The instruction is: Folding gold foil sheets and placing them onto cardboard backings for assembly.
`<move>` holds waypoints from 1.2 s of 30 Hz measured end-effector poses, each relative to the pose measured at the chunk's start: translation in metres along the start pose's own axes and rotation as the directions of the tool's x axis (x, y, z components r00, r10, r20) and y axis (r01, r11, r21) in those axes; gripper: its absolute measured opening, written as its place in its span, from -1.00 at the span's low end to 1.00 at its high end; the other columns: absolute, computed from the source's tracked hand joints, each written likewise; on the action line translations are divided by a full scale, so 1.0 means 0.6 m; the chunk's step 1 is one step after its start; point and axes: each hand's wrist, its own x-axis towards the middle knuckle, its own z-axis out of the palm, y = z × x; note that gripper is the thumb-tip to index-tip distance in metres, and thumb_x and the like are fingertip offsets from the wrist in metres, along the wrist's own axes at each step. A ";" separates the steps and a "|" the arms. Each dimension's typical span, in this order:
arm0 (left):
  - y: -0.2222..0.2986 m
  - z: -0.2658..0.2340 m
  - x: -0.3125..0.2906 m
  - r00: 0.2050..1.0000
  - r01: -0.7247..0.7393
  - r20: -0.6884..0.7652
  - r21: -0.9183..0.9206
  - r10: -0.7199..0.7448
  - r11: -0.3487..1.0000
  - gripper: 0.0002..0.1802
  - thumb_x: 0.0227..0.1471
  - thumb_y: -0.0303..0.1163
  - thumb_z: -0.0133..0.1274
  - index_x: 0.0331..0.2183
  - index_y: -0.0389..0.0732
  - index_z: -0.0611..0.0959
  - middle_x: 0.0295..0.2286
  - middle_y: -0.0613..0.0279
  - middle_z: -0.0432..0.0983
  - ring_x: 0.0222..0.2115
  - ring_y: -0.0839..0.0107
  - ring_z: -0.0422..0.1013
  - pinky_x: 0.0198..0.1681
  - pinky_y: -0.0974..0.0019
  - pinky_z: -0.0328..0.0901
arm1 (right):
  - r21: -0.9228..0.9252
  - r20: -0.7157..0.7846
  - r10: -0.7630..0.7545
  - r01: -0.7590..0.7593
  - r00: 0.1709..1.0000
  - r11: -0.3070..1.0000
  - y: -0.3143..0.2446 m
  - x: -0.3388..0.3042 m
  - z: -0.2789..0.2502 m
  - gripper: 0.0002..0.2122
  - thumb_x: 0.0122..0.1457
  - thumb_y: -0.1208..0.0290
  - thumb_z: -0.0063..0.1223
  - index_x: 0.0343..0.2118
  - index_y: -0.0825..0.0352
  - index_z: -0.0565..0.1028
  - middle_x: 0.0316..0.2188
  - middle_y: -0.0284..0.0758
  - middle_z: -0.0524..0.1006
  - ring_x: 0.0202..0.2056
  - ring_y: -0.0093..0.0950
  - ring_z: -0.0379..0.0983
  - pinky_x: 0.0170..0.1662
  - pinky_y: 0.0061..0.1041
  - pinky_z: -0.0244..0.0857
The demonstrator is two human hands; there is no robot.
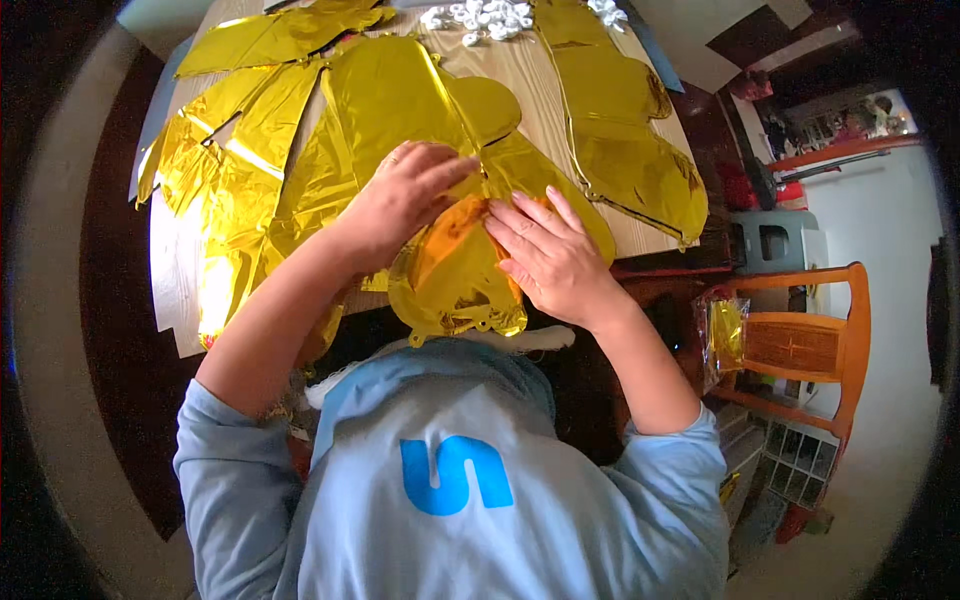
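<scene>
In the head view, our left hand (pixel 415 195) is over the foil (pixel 455 300) with its fingers bent; whether it pinches anything, we cannot tell. Our right hand (pixel 545 250) has its fingers stretched out and lies on the foil, its grip released. The foil sits at the middle of the desk's (pixel 515 68) near edge, its rounded end hanging past that edge.

We judge the handling of the foil as only partly done: it seems loosely layered under our hands, its near end not yet flat. The left foils (pixel 235 190) lie spread toward the desk's left edge, another foil (pixel 625 75) along the right edge, and white pieces (pixel 485 18) by the far edge.

The foil is shiny gold, wrinkled, with small tabs at its near end and orange patches, probably reflections.
</scene>
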 end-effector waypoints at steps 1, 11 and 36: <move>0.005 -0.002 0.001 0.995 0.091 -0.031 -0.192 -0.099 0.977 -0.43 0.04 -0.45 0.05 0.14 -0.10 0.47 -0.02 -0.01 0.39 0.05 0.02 0.30 0.21 0.02 0.15 | 0.006 0.020 0.011 -0.011 1.000 1.000 -0.001 0.001 -0.001 -0.59 0.18 0.30 0.10 0.09 0.30 0.46 0.16 -0.24 0.42 0.20 -0.20 0.28 0.32 0.00 -0.04; 0.038 0.016 -0.002 0.967 -0.249 0.097 0.174 0.235 0.953 -0.56 0.08 -0.39 0.09 0.03 -0.21 0.53 0.03 0.11 0.46 0.12 0.07 0.30 0.26 -0.06 0.09 | -0.004 0.012 -0.073 0.073 0.997 0.997 0.011 -0.003 -0.010 -0.63 0.14 0.35 0.04 0.00 0.38 0.50 0.06 -0.16 0.47 0.13 -0.15 0.34 0.30 0.03 0.02; 0.015 0.014 -0.001 0.961 -0.262 0.093 0.015 0.260 0.965 -0.56 0.04 -0.39 0.12 0.00 -0.21 0.56 0.06 0.07 0.44 0.11 0.05 0.31 0.23 -0.06 0.12 | -0.014 -0.209 -0.321 0.326 0.924 0.945 -0.002 -0.040 -0.015 -0.85 0.02 0.42 0.06 -0.38 0.35 0.56 -0.27 -0.24 0.60 -0.13 -0.32 0.52 0.08 -0.27 0.33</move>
